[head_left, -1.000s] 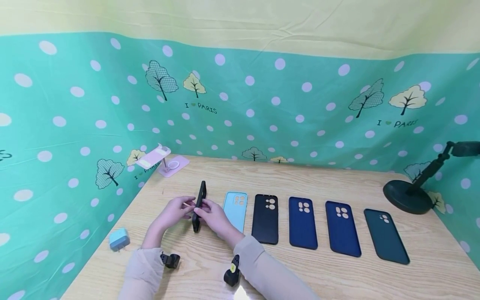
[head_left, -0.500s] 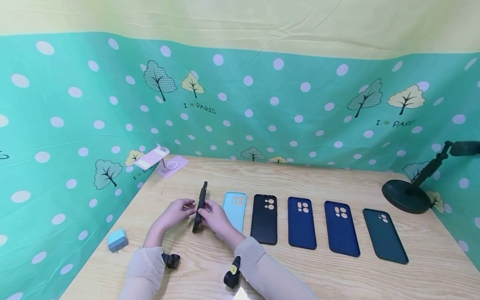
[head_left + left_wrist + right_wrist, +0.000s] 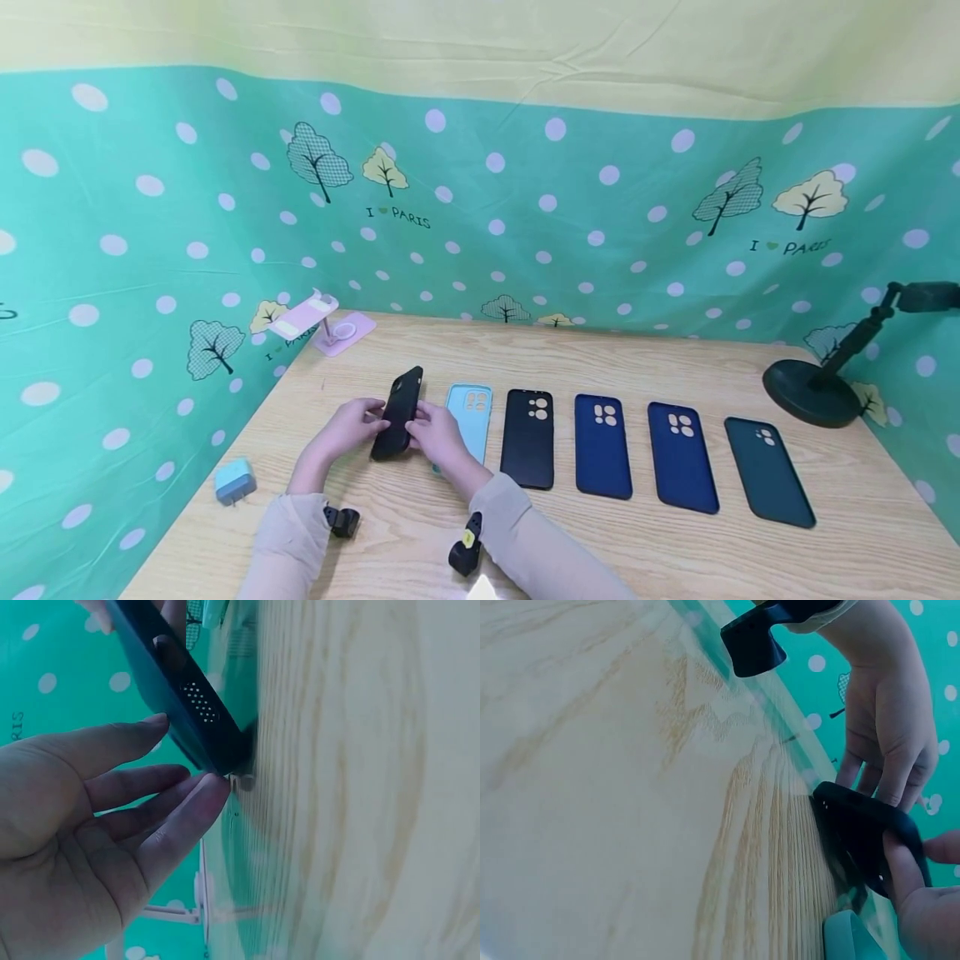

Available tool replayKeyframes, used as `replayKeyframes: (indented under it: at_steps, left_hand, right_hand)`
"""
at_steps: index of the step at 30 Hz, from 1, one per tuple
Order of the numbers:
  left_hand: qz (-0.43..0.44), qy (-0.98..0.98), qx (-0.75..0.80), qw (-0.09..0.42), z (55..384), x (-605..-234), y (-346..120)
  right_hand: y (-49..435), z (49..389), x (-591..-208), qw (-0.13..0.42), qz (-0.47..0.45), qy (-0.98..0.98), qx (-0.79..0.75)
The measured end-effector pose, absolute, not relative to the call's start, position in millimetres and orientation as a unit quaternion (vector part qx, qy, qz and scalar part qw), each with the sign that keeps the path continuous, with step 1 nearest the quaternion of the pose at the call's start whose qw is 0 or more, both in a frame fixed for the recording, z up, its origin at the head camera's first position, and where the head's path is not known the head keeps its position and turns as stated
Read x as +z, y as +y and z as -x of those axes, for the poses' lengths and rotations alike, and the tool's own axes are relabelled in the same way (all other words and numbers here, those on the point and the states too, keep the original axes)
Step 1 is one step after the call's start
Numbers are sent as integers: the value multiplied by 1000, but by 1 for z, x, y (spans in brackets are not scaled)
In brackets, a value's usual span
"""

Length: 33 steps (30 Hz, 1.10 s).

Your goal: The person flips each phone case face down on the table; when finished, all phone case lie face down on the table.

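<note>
Head view: right hand (image 3: 440, 435) and, seemingly, left hand (image 3: 347, 428) pinch black case (image 3: 398, 414) pointing lengthwise away, slightly right

A curtained-off desk space. Dotted fabric (image 3: 517, 179) backs the wooden tabletop (image 3: 637, 550); a lamp (image 3: 813, 396) stands near its far right corner.

We angle our left hand (image 3: 349, 427) and right hand (image 3: 438, 435) toward each other (left thumb (image 3: 112, 746) apart from its fingers (image 3: 181, 823)).
</note>
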<state>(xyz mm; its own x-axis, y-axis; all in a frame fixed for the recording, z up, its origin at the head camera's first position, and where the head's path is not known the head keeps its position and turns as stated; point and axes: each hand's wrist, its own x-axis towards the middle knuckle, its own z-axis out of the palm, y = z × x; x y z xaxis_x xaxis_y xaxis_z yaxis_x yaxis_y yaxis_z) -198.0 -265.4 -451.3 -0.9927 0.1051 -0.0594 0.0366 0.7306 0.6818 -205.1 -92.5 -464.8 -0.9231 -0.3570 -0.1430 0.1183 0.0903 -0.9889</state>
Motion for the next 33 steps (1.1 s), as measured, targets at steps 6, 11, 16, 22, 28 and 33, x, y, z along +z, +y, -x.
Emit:
replayKeyframes:
  at_steps: [6,11,16,22,28,33]
  left_hand:
    - [-30,940,338,42,198,-452,-266]
    - [-30,947,318,38,199,-452,-266]
    - [-31,955,294,38,200,-450,-264]
    - [-41,962,267,29,200,-450,-262]
    - [-48,976,213,23,201,-449,-257]
    - [-36,982,184,24,198,-445,-253]
  right_hand:
    - [-91,207,-463,141,99,794,-583]
    - [-90,207,-458,122,126,843,-509]
    - [-92,202,-455,129,144,879,-437]
    - [-93,197,-452,130,144,897,-397]
    - [-91,193,-450,122,148,903,-384]
    - [-81,193,-450,102,154,890,-417]
